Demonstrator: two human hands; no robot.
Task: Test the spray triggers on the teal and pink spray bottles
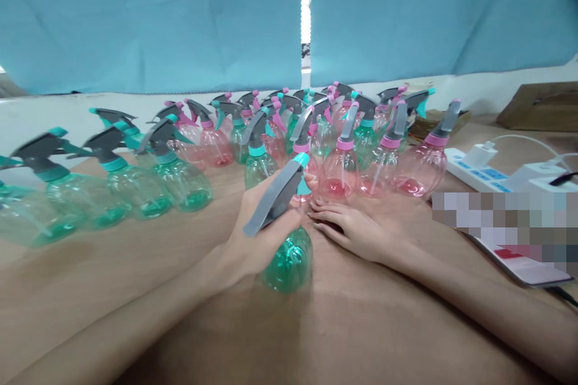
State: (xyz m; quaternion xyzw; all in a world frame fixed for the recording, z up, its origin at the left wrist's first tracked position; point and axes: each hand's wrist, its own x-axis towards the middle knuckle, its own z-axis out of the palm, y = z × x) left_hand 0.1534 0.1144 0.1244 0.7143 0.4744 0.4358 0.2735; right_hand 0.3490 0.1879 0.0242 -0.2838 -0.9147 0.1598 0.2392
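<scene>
My left hand is wrapped round the neck of a green spray bottle with a grey and turquoise trigger head, in the middle of the view. The bottle is close to upright, and my fingers hide most of its collar. To its right my right hand lies low over the table with its fingers stretched out toward the bottle, holding nothing. Just beyond that hand stands a pink spray bottle with a grey trigger head.
Several green spray bottles stand on the left of the wooden table. More green and pink ones crowd the back. On the right lie a white power strip with plugs and a phone. A blue curtain hangs behind.
</scene>
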